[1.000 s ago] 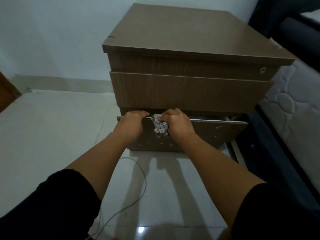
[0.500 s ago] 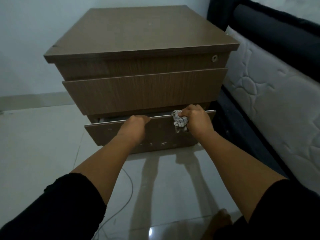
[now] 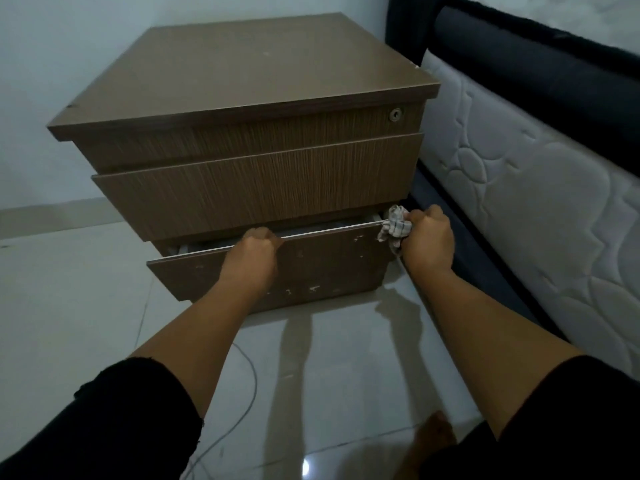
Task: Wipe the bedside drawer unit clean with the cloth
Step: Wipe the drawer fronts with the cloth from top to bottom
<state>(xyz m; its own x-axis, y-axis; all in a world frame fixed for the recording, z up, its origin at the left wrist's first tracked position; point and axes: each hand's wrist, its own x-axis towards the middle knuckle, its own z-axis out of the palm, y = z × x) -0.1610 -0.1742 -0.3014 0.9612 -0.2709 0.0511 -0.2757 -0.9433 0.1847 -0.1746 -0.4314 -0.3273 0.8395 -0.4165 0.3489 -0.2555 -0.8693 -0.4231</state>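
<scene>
Fingers (image 3: 420, 216), cloth (image 3: 394, 227) now seemingly corner-ward

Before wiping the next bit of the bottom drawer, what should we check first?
1. Cloth held in right hand: ok.
2. Cloth on the bottom drawer's top edge: ok, at its right end.
3. Left hand steadying the drawer: ok, grip on top edge.
4. Drawer open enough to wipe the edge: ok.
5. White specks gone from the drawer front: not ok.
6. Inside of drawer clean: cannot tell.

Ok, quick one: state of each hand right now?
Left hand: fingers curled over the bottom drawer front's top edge, gripping it.
Right hand: closed on the checked cloth, at that edge's right end.
</scene>
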